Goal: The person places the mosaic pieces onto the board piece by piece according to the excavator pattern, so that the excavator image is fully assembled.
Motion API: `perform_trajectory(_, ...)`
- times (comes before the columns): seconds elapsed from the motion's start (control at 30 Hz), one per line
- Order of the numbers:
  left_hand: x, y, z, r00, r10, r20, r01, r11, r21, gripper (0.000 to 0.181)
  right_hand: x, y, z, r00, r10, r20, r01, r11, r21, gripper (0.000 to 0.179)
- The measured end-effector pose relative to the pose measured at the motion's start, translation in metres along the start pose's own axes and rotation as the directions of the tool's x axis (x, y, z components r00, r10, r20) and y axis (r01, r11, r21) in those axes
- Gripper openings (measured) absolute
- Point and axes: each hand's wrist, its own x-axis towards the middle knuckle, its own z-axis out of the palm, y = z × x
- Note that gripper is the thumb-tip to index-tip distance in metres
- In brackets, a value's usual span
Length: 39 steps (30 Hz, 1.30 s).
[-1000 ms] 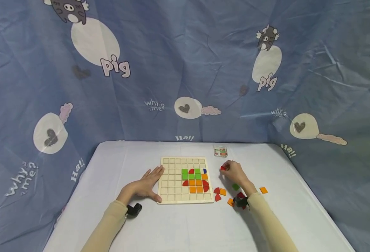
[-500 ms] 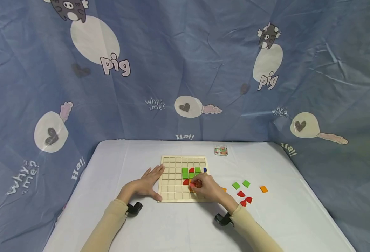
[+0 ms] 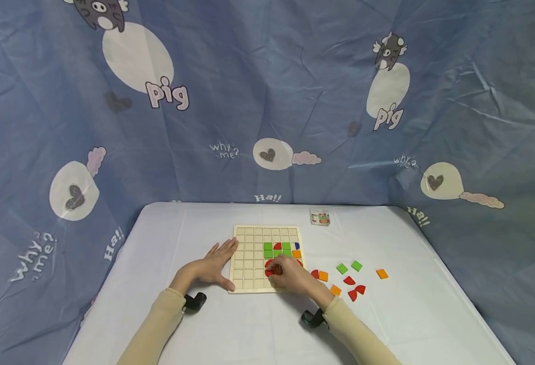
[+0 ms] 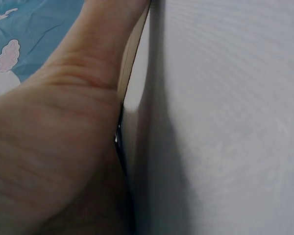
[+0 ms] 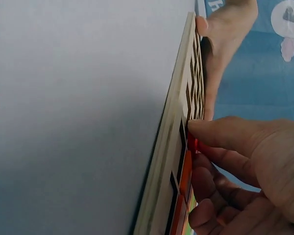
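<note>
A pale wooden grid board point(image 3: 249, 263) lies on the white table, with green tiles point(image 3: 268, 250), red quarter-circle tiles, an orange tile point(image 3: 297, 254) and a small blue piece point(image 3: 297, 246) in its right-hand cells. My left hand point(image 3: 213, 265) rests with fingers spread along the board's left edge. Over the lower middle of the board, my right hand point(image 3: 292, 276) pinches a red quarter-circle tile point(image 5: 192, 143) between thumb and finger, at the board's surface. Several tiles on the board are hidden under that hand.
Right of the board lie loose green tiles point(image 3: 356, 265), orange tiles point(image 3: 382, 274) and red quarter-circle tiles point(image 3: 349, 280). A small card point(image 3: 319, 217) with a coloured picture sits beyond the board's far right corner. A blue printed cloth point(image 3: 267, 101) hangs behind the table.
My right hand has moved from the table right of the board, leftward over it with the red tile, then slightly further left to a lower-middle cell. My left hand stays put.
</note>
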Motion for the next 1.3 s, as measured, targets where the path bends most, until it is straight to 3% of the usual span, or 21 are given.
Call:
perform_trajectory(0.57,0.004,0.002,-0.002,1.0,-0.007,0.008,0.007,1.0,0.012,0.136,0.005,-0.001,-0.006,0.999,-0.034,-0.008,0.034,0.998,-0.059,0.012)
perform_trajectory(1.0,0.002,0.001,-0.001,1.0,-0.008,0.003,0.008,1.0,0.003,0.136,0.004,0.001,-0.001,1.0,-0.001,-0.024,0.0,0.999,-0.036,0.015)
perform_trajectory(1.3,0.002,0.0,0.0,1.0,-0.002,0.002,0.002,1.0,-0.008,0.136,-0.016,0.005,-0.011,0.996,-0.001,-0.092,0.003,1.0,0.011,0.013)
